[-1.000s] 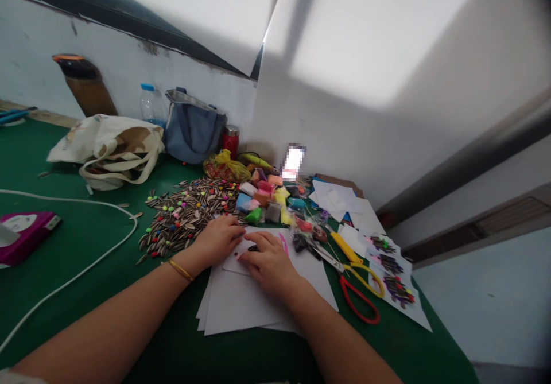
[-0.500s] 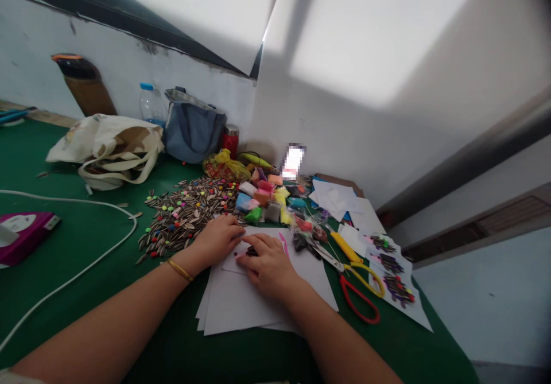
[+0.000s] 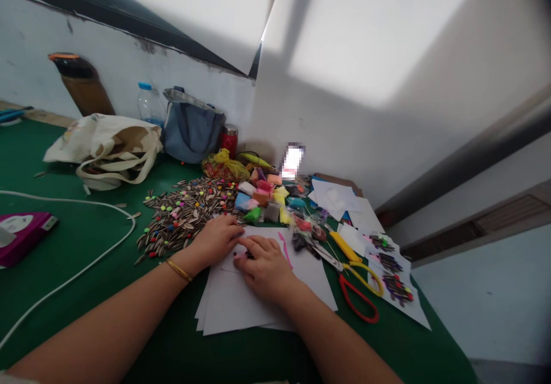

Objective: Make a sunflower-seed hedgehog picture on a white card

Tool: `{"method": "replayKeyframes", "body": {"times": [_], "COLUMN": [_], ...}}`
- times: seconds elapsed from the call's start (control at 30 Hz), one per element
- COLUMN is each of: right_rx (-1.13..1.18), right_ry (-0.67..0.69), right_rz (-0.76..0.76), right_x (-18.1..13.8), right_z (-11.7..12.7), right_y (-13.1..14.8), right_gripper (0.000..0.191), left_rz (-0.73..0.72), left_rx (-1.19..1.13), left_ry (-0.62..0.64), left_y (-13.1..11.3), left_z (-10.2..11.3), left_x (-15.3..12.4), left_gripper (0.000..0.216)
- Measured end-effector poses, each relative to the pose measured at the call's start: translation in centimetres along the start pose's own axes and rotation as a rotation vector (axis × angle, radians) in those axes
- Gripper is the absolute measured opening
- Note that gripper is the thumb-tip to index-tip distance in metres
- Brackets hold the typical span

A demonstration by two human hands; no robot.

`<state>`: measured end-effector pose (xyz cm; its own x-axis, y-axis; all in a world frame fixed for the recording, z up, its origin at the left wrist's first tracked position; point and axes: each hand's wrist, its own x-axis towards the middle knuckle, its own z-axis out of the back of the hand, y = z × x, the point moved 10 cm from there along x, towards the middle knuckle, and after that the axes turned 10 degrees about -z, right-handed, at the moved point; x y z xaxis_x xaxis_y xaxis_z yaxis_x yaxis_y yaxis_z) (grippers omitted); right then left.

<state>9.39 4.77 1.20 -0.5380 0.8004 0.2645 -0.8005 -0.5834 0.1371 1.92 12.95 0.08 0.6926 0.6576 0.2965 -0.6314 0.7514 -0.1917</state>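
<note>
on the stack of white sheets (image 3: 241,309) at the near side of the green table (image 3: 77,223), both hands meet over a small white card (image 3: 232,262). the left hand (image 3: 217,239) stays flat, pinning the card's far corner and gripping nothing. the right hand (image 3: 266,268) has crept slightly leftward in the last second, fingertips pressing beside the left thumb and hiding a small dark piece; whether they pinch it, i cannot tell. sunflower seeds (image 3: 185,212) lie just beside the left hand, scissors (image 3: 360,295) apart on the right.

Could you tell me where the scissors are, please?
In the head view, the scissors lie on the green table, just right of the right hand.
</note>
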Motion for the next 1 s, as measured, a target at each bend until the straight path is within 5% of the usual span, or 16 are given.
{"method": "replayKeyframes", "body": {"times": [0.17, 0.3, 0.43, 0.67, 1.0], "right_rx": [0.072, 0.154, 0.158, 0.03, 0.083], "right_ry": [-0.079, -0.263, -0.301, -0.135, 0.107], "right_rz": [-0.027, -0.197, -0.326, -0.483, -0.435], "right_x": [0.0, -0.4, -1.4, -2.7, -2.1], "right_z": [0.9, 3.6, 5.0, 4.1, 1.8], "right_y": [-0.8, -4.7, -8.9, -12.6, -10.6], "right_gripper": [0.027, 0.036, 0.035, 0.024, 0.013], "left_rz": [0.004, 0.004, -0.008, -0.011, 0.009], "left_rx": [-0.018, -0.028, -0.032, 0.03, 0.028], "left_ry": [-0.022, -0.033, -0.023, -0.016, -0.015], "left_y": [0.0, 0.1, 0.2, 0.0, 0.0], "left_z": [0.1, 0.1, 0.0, 0.1, 0.0], "left_x": [-0.1, -0.1, -0.1, -0.1, 0.0], "left_gripper": [0.019, 0.02, 0.024, 0.031, 0.029]}}
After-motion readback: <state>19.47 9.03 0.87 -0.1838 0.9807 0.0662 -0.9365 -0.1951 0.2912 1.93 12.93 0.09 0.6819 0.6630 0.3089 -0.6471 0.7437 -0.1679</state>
